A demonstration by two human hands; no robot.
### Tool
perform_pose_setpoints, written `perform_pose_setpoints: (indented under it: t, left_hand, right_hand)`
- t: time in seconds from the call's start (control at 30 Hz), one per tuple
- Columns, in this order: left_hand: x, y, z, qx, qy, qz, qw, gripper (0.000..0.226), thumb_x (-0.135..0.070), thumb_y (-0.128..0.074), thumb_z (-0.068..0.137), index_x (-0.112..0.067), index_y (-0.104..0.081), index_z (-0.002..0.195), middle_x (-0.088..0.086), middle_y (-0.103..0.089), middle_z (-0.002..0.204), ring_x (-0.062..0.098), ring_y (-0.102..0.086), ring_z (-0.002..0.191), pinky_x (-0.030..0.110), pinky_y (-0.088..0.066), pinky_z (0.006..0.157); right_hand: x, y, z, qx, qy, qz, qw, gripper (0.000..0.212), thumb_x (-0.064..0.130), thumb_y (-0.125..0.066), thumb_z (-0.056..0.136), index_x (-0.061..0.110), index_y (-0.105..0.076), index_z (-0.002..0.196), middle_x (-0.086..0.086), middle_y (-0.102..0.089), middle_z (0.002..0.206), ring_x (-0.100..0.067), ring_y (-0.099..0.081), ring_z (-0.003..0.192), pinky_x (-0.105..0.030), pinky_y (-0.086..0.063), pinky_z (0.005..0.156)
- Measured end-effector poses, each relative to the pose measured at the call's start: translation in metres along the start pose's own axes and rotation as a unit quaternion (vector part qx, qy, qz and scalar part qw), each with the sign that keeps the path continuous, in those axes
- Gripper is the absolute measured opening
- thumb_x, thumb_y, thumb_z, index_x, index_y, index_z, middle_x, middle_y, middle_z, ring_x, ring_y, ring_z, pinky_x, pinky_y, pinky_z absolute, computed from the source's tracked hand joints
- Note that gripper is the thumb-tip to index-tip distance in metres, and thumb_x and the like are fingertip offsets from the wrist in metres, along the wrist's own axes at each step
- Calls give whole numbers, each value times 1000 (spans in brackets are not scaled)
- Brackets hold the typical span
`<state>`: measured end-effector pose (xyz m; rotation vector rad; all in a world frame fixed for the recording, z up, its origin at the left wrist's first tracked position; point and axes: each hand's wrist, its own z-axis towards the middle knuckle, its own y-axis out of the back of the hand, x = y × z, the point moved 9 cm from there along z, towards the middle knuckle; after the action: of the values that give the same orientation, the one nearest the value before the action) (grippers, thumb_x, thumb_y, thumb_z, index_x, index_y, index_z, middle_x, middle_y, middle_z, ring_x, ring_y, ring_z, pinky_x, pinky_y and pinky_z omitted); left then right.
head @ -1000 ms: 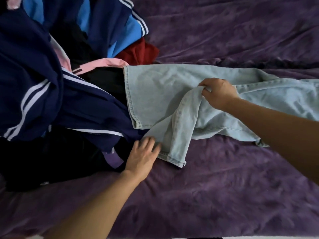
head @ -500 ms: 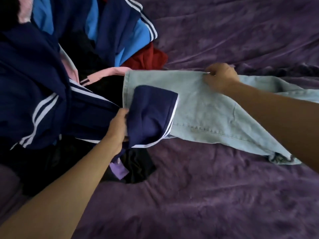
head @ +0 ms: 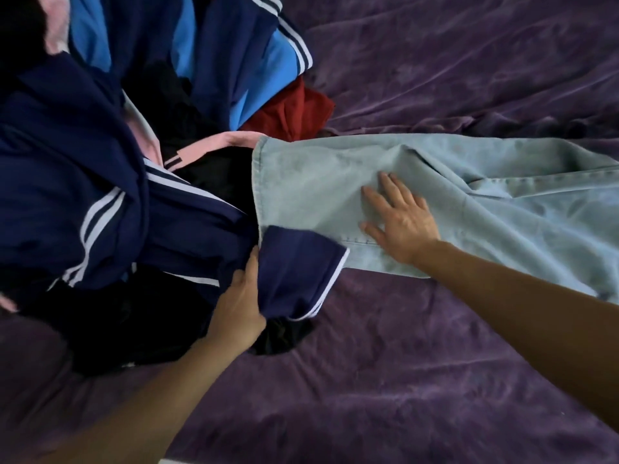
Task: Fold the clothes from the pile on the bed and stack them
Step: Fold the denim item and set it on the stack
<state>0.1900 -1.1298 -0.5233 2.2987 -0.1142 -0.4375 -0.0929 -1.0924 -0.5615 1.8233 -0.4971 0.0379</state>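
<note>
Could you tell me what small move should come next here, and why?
Probably the left hand should draw the navy garment back toward the pile: it overlaps the hem corner of the jeans, while the right hand lies flat on them.

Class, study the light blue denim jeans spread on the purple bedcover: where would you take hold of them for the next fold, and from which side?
Probably pinch the light blue denim jeans at the stitched hem's far corner, approaching from the clothes pile. That edge lies flat and exposed; the near corner sits under the navy white-trimmed garment the left hand grips.
</note>
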Motion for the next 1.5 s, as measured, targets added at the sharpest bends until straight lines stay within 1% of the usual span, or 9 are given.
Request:
perform_pose_setpoints:
  t: [0.13, 0.3, 0.53, 0.77, 0.97, 1.17, 1.37, 1.43, 1.5]
  left_hand:
    - [26, 1, -25, 89, -10, 188, 978, 94, -23, -65, 82, -31, 0, 150, 5, -39, 131, 27, -57, 104, 40, -51, 81]
    - [-35, 81, 28, -191, -82, -67, 976, 47, -23, -63, 83, -11, -53, 126, 12, -61, 109, 31, -59, 100, 36, -46, 83]
    - [-43, 41, 121, -144, 140, -231, 952, 84, -32, -64, 84, -17, -13, 149, 15, -50, 135, 35, -52, 119, 41, -43, 98]
    - [-64, 74, 111, -224, 97, -237, 940, 57, -8, -63, 75, -13, -43, 129, 15, -56, 128, 34, -55, 116, 33, -43, 98]
    - [-173, 165, 52, -319, -102, -127, 934, 59, -13, -62, 79, -18, -40, 134, 9, -55, 131, 33, -51, 118, 36, -38, 99]
    - [-355, 87, -9, -217, -288, -69, 930, 56, -14, -61, 84, -19, -40, 135, 11, -59, 124, 33, -55, 112, 38, -45, 90]
    - [-463, -42, 0, -159, -244, -41, 956, 63, -14, -59, 88, -24, -29, 143, 13, -61, 118, 35, -57, 105, 43, -48, 85]
    - [-488, -89, 4, -80, -246, -45, 965, 68, -18, -60, 89, -28, -26, 147, 12, -61, 122, 33, -58, 107, 42, -47, 90]
    - [-501, -117, 1, -14, -266, -113, 957, 61, -23, -57, 92, -31, -31, 146, 10, -68, 105, 25, -64, 92, 38, -49, 86]
  right_hand:
    - [-2, -16, 11, 50, -15, -28, 998, 72, 58, -40, 93, 27, -12, 152, -9, 1, 161, -24, -1, 148, -45, -15, 115]
    - [0, -9, -3, 25, -7, -16, 1000, 64, 52, -42, 94, 28, -23, 150, -9, -8, 161, -25, -7, 147, -43, -16, 115]
    - [-49, -3, -68, -6, -49, -51, 998, 59, 44, -48, 94, 25, -33, 147, -10, -21, 158, -28, -17, 146, -46, -19, 114]
    - [-132, 9, -144, -46, -196, -46, 978, 65, 66, -25, 93, 35, -19, 150, -5, -6, 161, -27, 1, 148, -55, -8, 116]
    - [-193, 23, -178, -37, -285, 21, 958, 70, 67, -24, 91, 32, -16, 151, -5, -11, 161, -25, -5, 148, -52, -13, 115]
    - [-251, 46, -218, -81, -317, 76, 942, 64, 56, -34, 96, 28, -20, 151, -9, -21, 158, -28, -18, 146, -48, -21, 113]
    - [-340, 58, -251, -108, -320, 126, 933, 62, 49, -45, 95, 27, -27, 150, -10, -28, 156, -31, -29, 141, -50, -30, 106]
    - [-363, 60, -261, -100, -306, 135, 937, 61, 48, -47, 95, 28, -28, 149, -8, -28, 156, -30, -30, 140, -50, -32, 106]
    - [-376, 64, -265, -92, -271, 136, 948, 61, 44, -50, 95, 25, -30, 149, -9, -30, 155, -31, -32, 139, -49, -35, 105]
